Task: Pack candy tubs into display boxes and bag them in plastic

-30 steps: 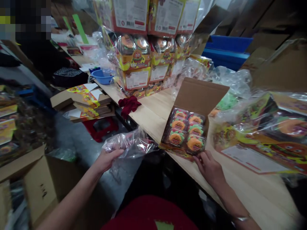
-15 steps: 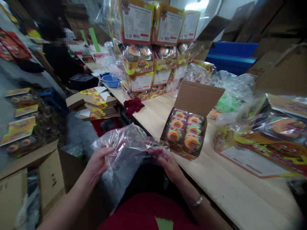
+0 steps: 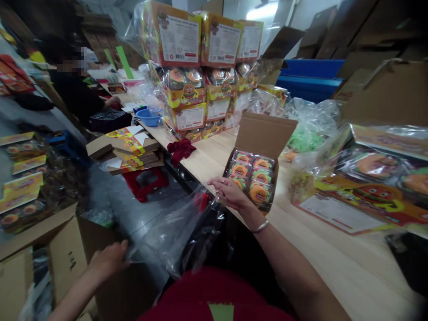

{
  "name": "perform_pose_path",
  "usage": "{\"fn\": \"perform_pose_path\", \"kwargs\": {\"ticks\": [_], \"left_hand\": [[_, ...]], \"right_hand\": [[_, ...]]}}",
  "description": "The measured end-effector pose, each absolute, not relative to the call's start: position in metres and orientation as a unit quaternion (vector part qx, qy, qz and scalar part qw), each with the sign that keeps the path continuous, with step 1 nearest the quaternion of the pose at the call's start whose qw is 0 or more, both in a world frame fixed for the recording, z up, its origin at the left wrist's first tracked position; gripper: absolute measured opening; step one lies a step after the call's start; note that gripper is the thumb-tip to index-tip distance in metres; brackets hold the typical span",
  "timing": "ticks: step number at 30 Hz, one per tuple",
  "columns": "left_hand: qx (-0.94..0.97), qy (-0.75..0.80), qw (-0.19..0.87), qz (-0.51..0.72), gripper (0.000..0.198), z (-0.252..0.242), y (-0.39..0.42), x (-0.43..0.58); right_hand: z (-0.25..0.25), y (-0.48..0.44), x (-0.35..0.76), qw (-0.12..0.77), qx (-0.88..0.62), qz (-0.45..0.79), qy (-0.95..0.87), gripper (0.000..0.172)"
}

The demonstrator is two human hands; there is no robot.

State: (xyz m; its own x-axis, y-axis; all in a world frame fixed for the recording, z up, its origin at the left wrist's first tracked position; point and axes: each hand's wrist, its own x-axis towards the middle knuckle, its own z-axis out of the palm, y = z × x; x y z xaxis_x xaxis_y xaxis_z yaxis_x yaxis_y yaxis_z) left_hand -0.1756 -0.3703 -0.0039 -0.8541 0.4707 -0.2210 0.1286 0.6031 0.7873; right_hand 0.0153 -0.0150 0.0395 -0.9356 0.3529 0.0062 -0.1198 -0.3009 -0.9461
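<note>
A clear plastic bag point(image 3: 167, 234) is stretched out over my lap between both hands. My left hand point(image 3: 112, 258) is closed on its lower left end, close to the brown carton on the floor. My right hand point(image 3: 230, 191) pinches the other end at the table's edge. Just behind the right hand stands an open display box point(image 3: 272, 176) with its brown lid raised. Inside it, burger-shaped sweets point(image 3: 261, 192) sit in clear packs in two rows; the hand hides part of the front left one.
Wrapped display boxes point(image 3: 187, 93) are stacked at the table's back, another point(image 3: 361, 191) at right. A dark red cloth point(image 3: 181, 149), blue basin point(image 3: 149, 117), flattened boxes point(image 3: 133, 149), red stool point(image 3: 147, 185) and open carton point(image 3: 70, 254) lie leftward. A co-worker point(image 3: 76, 93) sits beyond.
The bag was bunched between my hands and is now pulled out long. My left hand went down and left, my right hand up towards the display box. The view shifted slightly.
</note>
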Motion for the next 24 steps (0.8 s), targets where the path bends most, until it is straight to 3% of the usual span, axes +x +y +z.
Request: {"fn": "perform_pose_path", "kwargs": {"ticks": [3,6,7,9,11,12,15,18,21,24], "left_hand": [[0.296,0.842,0.19,0.41,0.068,0.035,-0.325,-0.162],[0.438,0.703,0.298,0.474,0.095,0.09,-0.252,-0.139],[0.468,0.662,0.341,0.476,0.093,0.102,-0.229,-0.133],[0.504,0.603,0.437,0.438,0.062,0.113,-0.193,-0.126],[0.488,0.595,0.472,0.43,0.032,0.11,-0.171,-0.127],[0.467,0.608,0.458,0.45,0.027,0.106,-0.165,-0.129],[0.397,0.648,0.336,0.556,0.035,0.098,-0.158,-0.14],[0.352,0.64,0.243,0.638,0.039,0.107,-0.162,-0.153],[0.316,0.611,0.266,0.676,0.042,0.121,-0.174,-0.167],[0.325,0.587,0.364,0.647,0.044,0.116,-0.181,-0.172]], "right_hand": [[0.052,-0.012,0.008,0.065,-0.031,0.786,-0.614,0.042],[0.062,-0.016,0.003,-0.052,0.07,0.743,-0.664,0.043],[0.064,-0.018,0.004,-0.078,0.097,0.728,-0.675,0.043],[0.066,-0.021,0.009,-0.052,0.101,0.729,-0.675,0.043],[0.062,-0.029,0.016,0.067,0.043,0.767,-0.636,0.046],[0.058,-0.036,0.018,0.124,0.006,0.788,-0.603,0.053],[0.038,-0.069,0.02,0.171,-0.07,0.821,-0.54,0.075],[0.018,-0.102,0.02,0.107,-0.083,0.809,-0.572,0.058],[0.015,-0.101,0.039,0.061,-0.076,0.775,-0.625,0.043],[0.028,-0.068,0.085,0.09,-0.069,0.764,-0.636,0.04]]}}
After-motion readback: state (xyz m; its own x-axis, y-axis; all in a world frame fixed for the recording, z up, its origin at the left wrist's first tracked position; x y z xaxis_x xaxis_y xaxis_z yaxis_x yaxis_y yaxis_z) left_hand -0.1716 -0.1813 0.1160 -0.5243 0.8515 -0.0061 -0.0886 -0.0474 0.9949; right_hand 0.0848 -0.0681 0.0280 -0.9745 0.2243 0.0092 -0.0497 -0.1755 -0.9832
